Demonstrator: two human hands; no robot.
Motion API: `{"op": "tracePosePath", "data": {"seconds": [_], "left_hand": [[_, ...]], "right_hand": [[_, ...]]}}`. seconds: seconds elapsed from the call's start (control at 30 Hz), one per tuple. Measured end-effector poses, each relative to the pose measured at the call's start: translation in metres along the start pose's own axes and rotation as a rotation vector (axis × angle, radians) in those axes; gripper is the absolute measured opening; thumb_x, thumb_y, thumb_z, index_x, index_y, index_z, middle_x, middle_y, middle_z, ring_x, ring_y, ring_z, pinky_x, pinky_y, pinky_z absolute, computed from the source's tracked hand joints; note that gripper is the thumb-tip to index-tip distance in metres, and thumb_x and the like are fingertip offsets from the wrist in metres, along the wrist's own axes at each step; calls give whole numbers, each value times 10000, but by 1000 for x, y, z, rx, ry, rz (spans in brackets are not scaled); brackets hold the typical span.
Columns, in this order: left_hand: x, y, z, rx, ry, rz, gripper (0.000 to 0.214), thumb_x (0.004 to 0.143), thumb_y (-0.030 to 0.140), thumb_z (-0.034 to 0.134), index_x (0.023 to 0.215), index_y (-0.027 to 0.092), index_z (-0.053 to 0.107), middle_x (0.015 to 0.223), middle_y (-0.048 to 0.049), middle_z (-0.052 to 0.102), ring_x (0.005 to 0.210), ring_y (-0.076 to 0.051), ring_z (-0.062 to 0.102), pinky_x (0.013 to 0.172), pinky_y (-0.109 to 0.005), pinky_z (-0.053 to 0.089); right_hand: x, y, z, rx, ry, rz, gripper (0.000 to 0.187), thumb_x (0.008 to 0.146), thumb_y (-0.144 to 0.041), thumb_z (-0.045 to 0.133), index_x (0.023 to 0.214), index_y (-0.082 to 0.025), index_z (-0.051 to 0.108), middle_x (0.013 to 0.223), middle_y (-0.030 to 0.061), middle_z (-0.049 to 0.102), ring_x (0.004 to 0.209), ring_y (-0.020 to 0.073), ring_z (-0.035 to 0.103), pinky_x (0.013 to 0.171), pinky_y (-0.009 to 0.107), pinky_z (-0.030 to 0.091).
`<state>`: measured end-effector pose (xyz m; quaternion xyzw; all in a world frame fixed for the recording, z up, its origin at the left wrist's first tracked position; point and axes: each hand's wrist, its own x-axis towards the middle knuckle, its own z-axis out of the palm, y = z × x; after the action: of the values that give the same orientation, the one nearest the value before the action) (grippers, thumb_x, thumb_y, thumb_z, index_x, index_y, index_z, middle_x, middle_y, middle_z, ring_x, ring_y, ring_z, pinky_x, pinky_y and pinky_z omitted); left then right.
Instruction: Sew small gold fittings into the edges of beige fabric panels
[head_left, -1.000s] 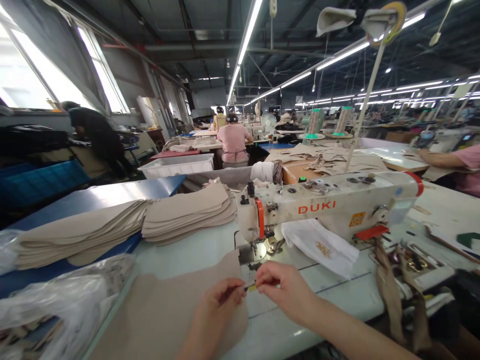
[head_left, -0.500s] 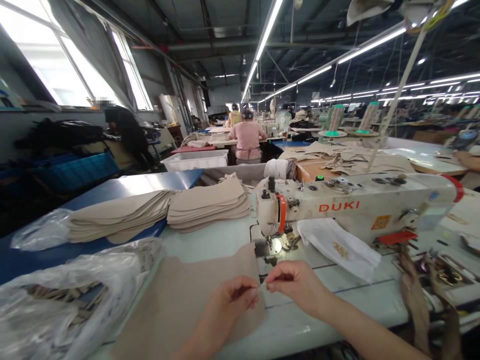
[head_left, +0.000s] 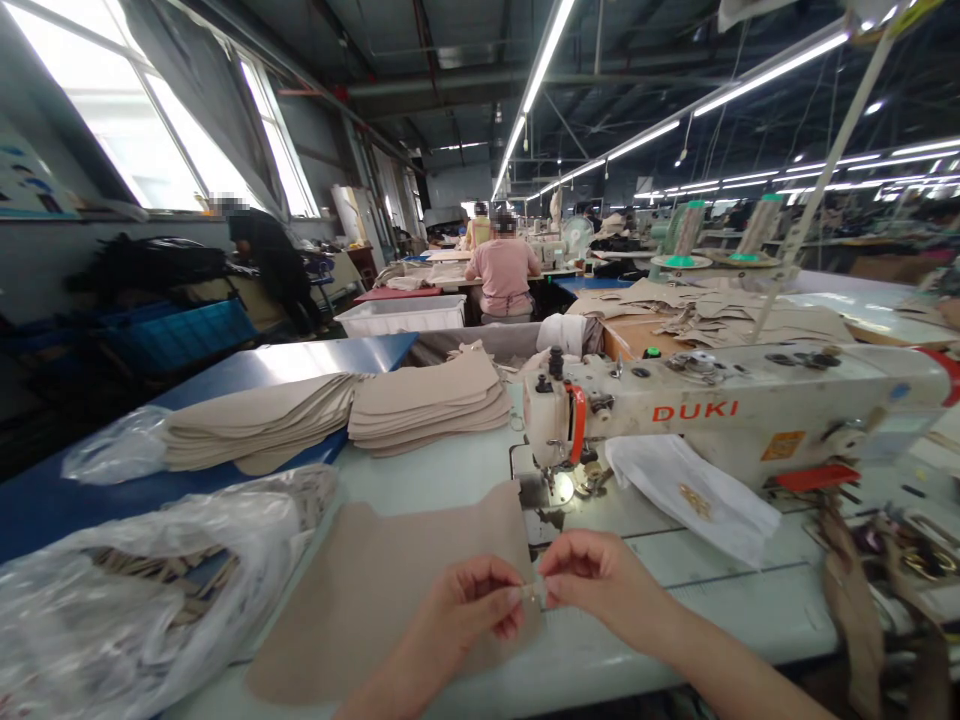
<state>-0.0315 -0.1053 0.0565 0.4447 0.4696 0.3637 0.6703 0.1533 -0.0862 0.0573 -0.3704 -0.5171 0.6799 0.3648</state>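
Note:
My left hand (head_left: 472,605) is closed in a pinch above the beige fabric panel (head_left: 405,570), which lies flat on the machine table. From its fingertips sticks out a small pale piece (head_left: 531,592) with a gold-coloured glint, too small to make out exactly. My right hand (head_left: 592,580) is also pinched, with its fingertips at the right end of that piece. Just beyond the hands stands the sewing machine (head_left: 675,400), its lamp lit at the needle. A white cloth (head_left: 686,490) with gold-coloured metal bits (head_left: 696,500) on it rests against the machine.
Two stacks of beige panels (head_left: 259,420) (head_left: 431,400) lie behind the fabric. At left is an open plastic bag (head_left: 277,530) holding short beige strips (head_left: 165,570). Brown straps (head_left: 851,600) hang at right. Ahead, a person in pink (head_left: 502,275) sits with their back to me.
Both hands stay pinched together over the panel's right edge. The gold-coloured bit, earlier at the right fingertips, now shows at the left fingertips. The view has shifted slightly left.

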Motion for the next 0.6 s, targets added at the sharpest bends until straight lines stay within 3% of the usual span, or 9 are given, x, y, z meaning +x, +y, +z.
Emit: {"op": "tracePosePath", "data": {"seconds": [0.13,0.3,0.43,0.6], "left_hand": [[-1,-2,5,43,81,22,461,523,557,786,653,143,630,520,11,617,478,-97,502,516,-226,407],[-3,-7,1,-41,135,-25,481,588,612,723,665,147,629,599,-13,654,538,-115,558,554,-229,431],[-7,-9,6,-166,162,-83,447,533,476,815,802,155,657,708,-21,682,624,-122,587,613,-225,444],[-6,-6,13,-124,138,-40,370,532,422,823,679,158,607,630,2,633,610,-124,569,594,-226,410]], "right_hand": [[0,14,9,3,63,-27,146,654,-274,729,706,-172,639,619,-26,628,603,119,590,599,239,452],[6,24,9,93,82,-3,296,618,-423,765,714,-171,641,613,-14,626,578,135,598,586,265,479],[7,28,13,134,98,8,346,591,-463,783,695,-169,633,615,-4,637,581,138,604,589,265,488],[8,35,20,184,116,-7,376,555,-481,798,671,-177,609,591,-10,627,557,141,605,566,267,482]]}}
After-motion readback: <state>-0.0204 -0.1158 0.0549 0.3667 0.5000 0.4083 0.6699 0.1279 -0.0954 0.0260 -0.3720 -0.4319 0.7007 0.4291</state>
